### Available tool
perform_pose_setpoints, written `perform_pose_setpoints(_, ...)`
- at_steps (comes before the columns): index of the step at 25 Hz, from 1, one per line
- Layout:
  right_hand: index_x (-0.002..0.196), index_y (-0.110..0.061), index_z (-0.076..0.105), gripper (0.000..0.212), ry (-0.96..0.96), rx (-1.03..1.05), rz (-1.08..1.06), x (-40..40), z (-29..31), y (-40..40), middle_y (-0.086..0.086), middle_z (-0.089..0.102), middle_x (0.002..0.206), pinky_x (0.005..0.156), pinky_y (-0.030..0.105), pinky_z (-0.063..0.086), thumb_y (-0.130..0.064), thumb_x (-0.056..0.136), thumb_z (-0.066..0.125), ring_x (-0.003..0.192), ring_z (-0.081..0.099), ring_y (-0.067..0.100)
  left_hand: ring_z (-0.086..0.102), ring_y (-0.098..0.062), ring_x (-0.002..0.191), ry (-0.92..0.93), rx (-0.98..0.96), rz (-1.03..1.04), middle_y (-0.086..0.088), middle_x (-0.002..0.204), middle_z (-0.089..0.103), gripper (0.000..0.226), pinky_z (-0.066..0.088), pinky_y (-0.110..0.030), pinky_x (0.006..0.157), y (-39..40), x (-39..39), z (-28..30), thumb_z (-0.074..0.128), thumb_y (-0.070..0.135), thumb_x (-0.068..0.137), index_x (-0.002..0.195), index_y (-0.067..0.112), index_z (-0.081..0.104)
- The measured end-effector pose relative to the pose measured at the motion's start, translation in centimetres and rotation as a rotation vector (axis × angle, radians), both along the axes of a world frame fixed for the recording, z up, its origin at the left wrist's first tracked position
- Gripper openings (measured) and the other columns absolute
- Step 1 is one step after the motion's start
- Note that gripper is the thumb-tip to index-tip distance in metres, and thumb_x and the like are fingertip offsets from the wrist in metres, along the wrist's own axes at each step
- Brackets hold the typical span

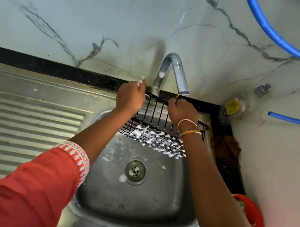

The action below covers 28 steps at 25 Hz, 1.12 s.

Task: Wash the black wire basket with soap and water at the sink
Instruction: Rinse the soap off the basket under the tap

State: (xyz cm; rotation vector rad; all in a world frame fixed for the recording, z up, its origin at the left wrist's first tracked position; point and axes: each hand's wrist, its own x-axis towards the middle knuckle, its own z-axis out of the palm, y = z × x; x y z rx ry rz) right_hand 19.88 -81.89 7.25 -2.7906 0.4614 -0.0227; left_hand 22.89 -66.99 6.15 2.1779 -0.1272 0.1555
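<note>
The black wire basket [154, 131] hangs tilted over the steel sink [131, 204], just below the tap spout [183, 90]. White soap foam covers its mesh bottom. My left hand [130, 97] grips the left end of the basket's top rim, with foam on its fingertips. My right hand [182, 111] grips the same rim further right, directly under the spout. A thin pale stick [176, 96] pokes up from that fist; what it belongs to is hidden. I see no clear stream of water from the tap.
The ribbed steel drainboard [23, 119] lies to the left. A clear bottle with a yellow label [231, 111] stands in the right corner, with a brown cloth [227, 150] below it. A red object [252, 214] sits at the right edge. Blue hoses [284, 44] cross the marble wall.
</note>
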Motion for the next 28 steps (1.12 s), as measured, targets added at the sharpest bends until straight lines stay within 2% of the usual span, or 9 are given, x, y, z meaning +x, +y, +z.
perform_pose_setpoints(3,0.099,-0.007,0.066,0.052,-0.013,-0.194,0.066,-0.2,0.5,1.6,0.015,0.068,0.101,0.071,0.034,0.043,-0.04,0.098,0.027,0.094,0.064,0.035,0.044,-0.015,0.05,-0.136,0.362,-0.119,0.009,0.054,0.04,0.045,0.036,-0.027,0.053,-1.9,-1.0,0.6,0.037,0.034,0.102,0.067,0.014,0.057)
perform_pose_setpoints(6,0.092,-0.009,0.068,0.052,-0.096,-0.291,0.183,-1.3,0.3,1.7,0.015,0.069,0.093,0.065,0.032,0.04,-0.041,0.099,0.027,0.089,0.065,0.034,0.042,-0.014,0.046,-0.023,0.35,-0.058,0.006,0.052,0.041,0.05,0.027,-0.026,0.046,-1.7,-0.4,-0.3,0.038,0.041,0.101,0.063,0.013,0.053)
perform_pose_setpoints(9,0.088,-0.008,0.067,0.052,-0.068,-0.245,0.081,-2.2,-0.3,-2.0,0.017,0.068,0.091,0.064,0.032,0.038,-0.043,0.097,0.03,0.088,0.063,0.037,0.042,-0.016,0.046,-0.032,0.387,0.009,0.004,0.051,0.041,0.051,0.027,-0.026,0.046,-0.1,-1.0,-1.2,0.036,0.046,0.1,0.061,0.016,0.048)
perform_pose_setpoints(13,0.093,-0.007,0.067,0.051,-0.045,-0.185,0.005,-0.6,0.5,-0.5,0.017,0.068,0.098,0.069,0.034,0.041,-0.043,0.097,0.032,0.094,0.063,0.037,0.045,-0.017,0.049,-0.112,0.497,-0.098,0.002,0.053,0.042,0.052,0.036,-0.029,0.06,-2.1,-2.3,-1.0,0.03,0.044,0.102,0.062,0.017,0.049)
perform_pose_setpoints(16,0.085,-0.006,0.07,0.05,-0.058,0.017,0.065,0.3,1.4,0.4,0.016,0.069,0.087,0.074,0.032,0.045,-0.043,0.095,0.039,0.085,0.064,0.032,0.049,-0.022,0.055,-0.063,0.424,-0.104,-0.002,0.06,0.047,0.053,0.041,-0.03,0.057,-3.3,-2.2,-0.7,0.029,0.04,0.103,0.061,0.015,0.049)
perform_pose_setpoints(19,0.052,-0.007,0.057,0.052,-0.075,0.731,0.02,-0.2,0.4,-1.4,0.004,0.052,0.046,0.057,0.027,0.039,-0.041,0.091,0.056,0.045,0.047,0.017,0.04,-0.019,0.049,0.189,0.226,-0.064,-0.001,0.054,0.043,0.052,0.028,-0.026,0.051,-1.1,-0.1,-1.7,0.034,0.042,0.101,0.058,0.014,0.046)
perform_pose_setpoints(20,0.045,-0.012,0.049,0.052,-0.094,0.828,-0.046,-0.3,0.0,-1.0,-0.002,0.043,0.039,0.051,0.027,0.033,-0.04,0.088,0.058,0.04,0.038,0.014,0.04,-0.019,0.048,0.223,0.175,-0.09,-0.001,0.054,0.043,0.051,0.026,-0.027,0.05,-1.1,0.1,-1.8,0.035,0.041,0.101,0.059,0.014,0.047)
perform_pose_setpoints(24,0.042,-0.013,0.042,0.054,-0.051,0.612,-0.016,1.0,0.2,1.7,0.002,0.042,0.043,0.057,0.034,0.03,-0.037,0.09,0.047,0.046,0.038,0.021,0.044,-0.02,0.051,0.342,-0.165,-0.169,-0.005,0.054,0.047,0.049,0.034,-0.03,0.058,-4.0,-0.2,-1.3,0.038,0.029,0.101,0.056,0.014,0.048)
perform_pose_setpoints(28,0.051,-0.007,0.047,0.059,0.002,0.355,-0.01,-0.4,-0.5,-2.3,0.013,0.053,0.06,0.06,0.034,0.034,-0.045,0.096,0.042,0.06,0.051,0.029,0.035,-0.012,0.045,0.601,-0.583,-0.014,0.005,0.042,0.044,0.039,0.029,-0.024,0.045,-2.0,1.0,-1.1,0.045,0.027,0.099,0.064,0.013,0.051)
